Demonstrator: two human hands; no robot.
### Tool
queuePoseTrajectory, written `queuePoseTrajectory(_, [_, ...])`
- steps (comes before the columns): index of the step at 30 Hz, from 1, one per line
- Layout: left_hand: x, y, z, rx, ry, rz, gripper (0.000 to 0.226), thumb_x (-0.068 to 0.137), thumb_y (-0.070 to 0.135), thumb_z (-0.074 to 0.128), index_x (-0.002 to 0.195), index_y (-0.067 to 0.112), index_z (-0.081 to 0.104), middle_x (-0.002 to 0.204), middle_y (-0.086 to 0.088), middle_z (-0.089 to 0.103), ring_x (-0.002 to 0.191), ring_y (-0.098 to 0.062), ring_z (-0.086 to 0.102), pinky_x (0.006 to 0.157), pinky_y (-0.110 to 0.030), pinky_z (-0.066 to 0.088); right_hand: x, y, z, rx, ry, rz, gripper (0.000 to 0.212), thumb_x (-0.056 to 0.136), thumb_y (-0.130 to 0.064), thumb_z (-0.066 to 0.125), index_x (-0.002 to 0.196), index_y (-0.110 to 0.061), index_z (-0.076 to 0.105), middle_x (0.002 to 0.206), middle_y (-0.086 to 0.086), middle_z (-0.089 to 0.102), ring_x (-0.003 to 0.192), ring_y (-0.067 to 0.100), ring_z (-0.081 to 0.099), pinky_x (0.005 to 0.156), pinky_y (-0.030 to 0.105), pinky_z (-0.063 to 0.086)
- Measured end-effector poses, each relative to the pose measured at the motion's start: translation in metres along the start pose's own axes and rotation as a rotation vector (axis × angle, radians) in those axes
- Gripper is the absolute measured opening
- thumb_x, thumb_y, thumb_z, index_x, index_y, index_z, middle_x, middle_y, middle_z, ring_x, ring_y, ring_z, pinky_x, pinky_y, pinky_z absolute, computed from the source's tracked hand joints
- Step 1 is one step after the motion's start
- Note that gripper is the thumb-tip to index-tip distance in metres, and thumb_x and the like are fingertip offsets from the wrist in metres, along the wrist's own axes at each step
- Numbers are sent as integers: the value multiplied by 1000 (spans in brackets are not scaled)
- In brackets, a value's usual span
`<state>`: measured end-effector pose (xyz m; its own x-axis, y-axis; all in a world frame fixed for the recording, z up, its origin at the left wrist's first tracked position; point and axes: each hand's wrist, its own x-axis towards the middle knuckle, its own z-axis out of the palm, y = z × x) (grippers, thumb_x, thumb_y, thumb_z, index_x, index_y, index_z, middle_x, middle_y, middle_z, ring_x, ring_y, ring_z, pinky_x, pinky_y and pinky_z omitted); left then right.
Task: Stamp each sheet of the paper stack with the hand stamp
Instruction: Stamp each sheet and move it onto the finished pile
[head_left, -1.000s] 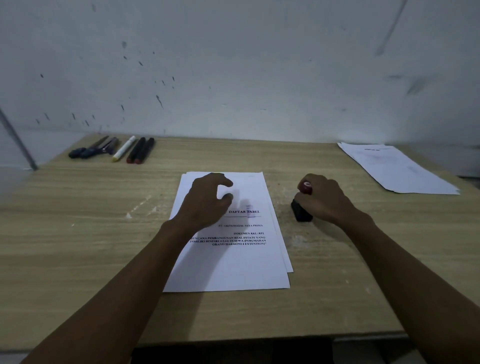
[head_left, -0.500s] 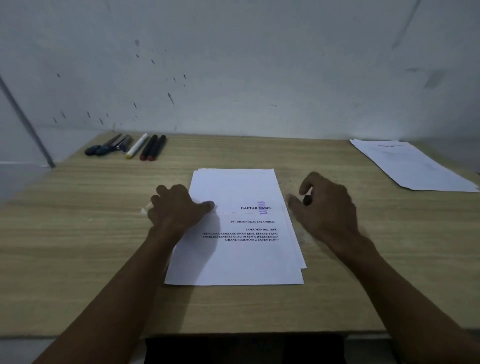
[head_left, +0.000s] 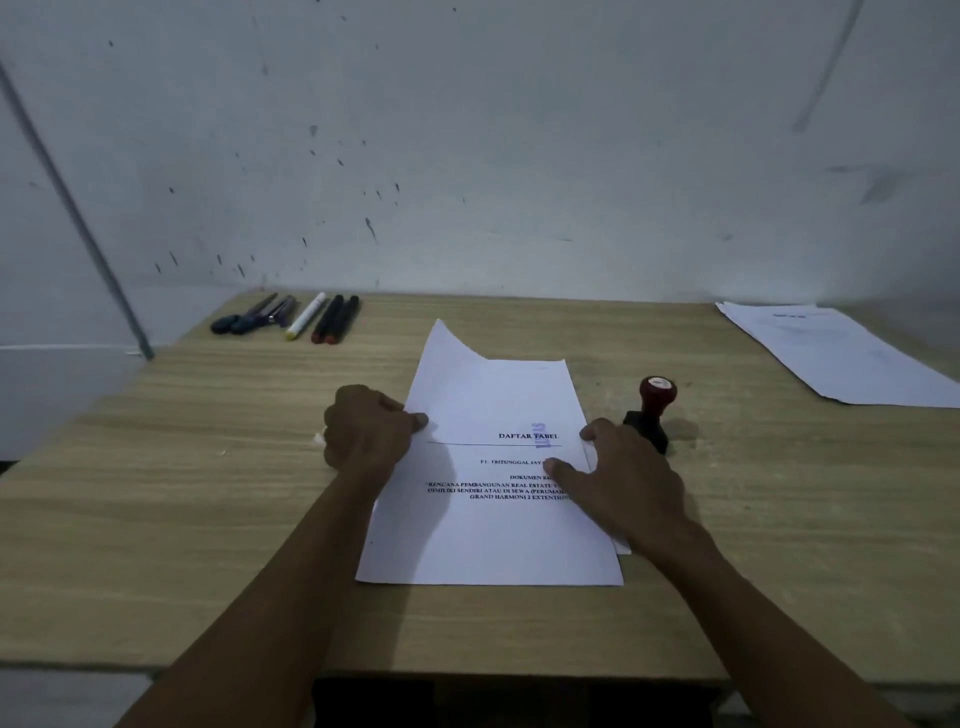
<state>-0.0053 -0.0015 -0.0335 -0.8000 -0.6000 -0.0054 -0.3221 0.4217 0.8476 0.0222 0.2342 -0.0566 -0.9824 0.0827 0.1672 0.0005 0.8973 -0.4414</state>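
Note:
The paper stack (head_left: 488, 540) lies in the middle of the wooden table (head_left: 156, 519). Its top sheet (head_left: 483, 395) carries printed text and a faint blue stamp mark, and its far left corner curls up off the stack. My left hand (head_left: 366, 431) pinches that sheet's left edge. My right hand (head_left: 618, 483) rests with spread fingers on the sheet's right edge. The hand stamp (head_left: 652, 413), red knob on a black base, stands upright on the table just behind my right hand, with no hand on it.
Several pens and markers (head_left: 291, 317) lie in a row at the far left of the table. A second pile of sheets (head_left: 836, 353) lies at the far right. A white wall stands right behind the table.
My right hand has let go of the stamp, which now stands alone, and moved onto the paper's right edge. My left hand has gripped the top sheet's left edge and its far corner has lifted.

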Motion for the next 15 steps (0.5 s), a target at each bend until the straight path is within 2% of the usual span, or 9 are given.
queuePoseTrajectory(7, [7,-10,-1,-74,21,102,20,73,22,80,81,4,76,86,-18,72,86,-34,67,72,-38,54,0,-3,-2,54,29,31,64,82,-61,63,133,-24,49,128,-3,59,113,19,58,73,29,38])
queuePoseTrajectory(12, [14,-16,-4,-108,15,192,22,83,16,71,102,6,75,100,-16,73,95,-31,67,84,-38,54,2,-6,-2,51,30,54,65,81,-62,63,133,-26,49,128,-4,59,113,19,59,76,32,43])
queuePoseTrajectory(15, [15,-20,-5,-116,69,230,21,82,12,72,102,7,75,97,-16,74,94,-30,67,79,-31,52,1,-6,-2,63,26,67,64,81,-61,64,132,-26,49,127,-4,60,110,18,60,76,31,43])
